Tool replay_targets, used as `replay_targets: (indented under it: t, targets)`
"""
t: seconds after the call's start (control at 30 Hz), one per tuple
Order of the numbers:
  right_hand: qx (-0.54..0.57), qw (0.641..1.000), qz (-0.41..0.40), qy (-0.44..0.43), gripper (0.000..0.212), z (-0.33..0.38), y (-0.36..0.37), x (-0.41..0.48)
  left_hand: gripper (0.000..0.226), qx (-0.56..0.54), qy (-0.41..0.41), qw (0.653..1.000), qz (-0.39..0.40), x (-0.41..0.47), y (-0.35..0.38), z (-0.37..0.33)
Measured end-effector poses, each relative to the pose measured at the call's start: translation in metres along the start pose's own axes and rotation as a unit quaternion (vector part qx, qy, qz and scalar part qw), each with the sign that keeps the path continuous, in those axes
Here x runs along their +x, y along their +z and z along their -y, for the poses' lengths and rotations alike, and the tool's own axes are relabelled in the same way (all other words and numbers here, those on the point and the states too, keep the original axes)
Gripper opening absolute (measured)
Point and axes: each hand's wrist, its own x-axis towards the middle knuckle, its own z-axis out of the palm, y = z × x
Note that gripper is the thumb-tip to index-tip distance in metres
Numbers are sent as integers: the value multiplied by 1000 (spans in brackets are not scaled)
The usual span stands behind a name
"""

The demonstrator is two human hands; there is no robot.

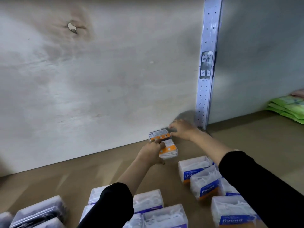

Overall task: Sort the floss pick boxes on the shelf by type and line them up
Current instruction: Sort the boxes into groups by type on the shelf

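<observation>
Two clear floss pick boxes with orange labels lie end to end at the back of the shelf by the wall. My right hand (182,130) grips the far orange box (158,134) from its right side. My left hand (152,153) holds the near orange box (170,149) on its left side, pressing it up behind the far one. Blue-and-orange "Round" boxes (205,186) stand in a loose group at the front right. Purple-labelled clear boxes (148,203) sit at the front centre. Boxes with dark picks (39,211) are at the front left.
The brown shelf board (74,175) runs back to a pale plywood wall (98,79). A perforated metal upright (205,79) stands just right of my right hand. Green packets (289,109) are stacked at the far right.
</observation>
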Motion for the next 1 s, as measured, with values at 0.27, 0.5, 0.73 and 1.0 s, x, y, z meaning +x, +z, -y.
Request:
replay_targets:
  t: [0.27, 0.5, 0.73, 1.0]
  targets:
    - [2, 996, 87, -6, 40, 8, 40, 47, 53, 19, 45, 999, 12, 3, -4, 9]
    - [5, 999, 36, -25, 38, -2, 47, 43, 55, -244, -20, 966, 80, -14, -34, 52]
    - [-96, 993, 47, -44, 38, -6, 52, 32, 44, -342, -91, 926, 130, -26, -35, 83]
    - [-122, 990, 66, -37, 61, 8, 53, 35, 55, -234, -85, 967, 58, -26, -34, 66]
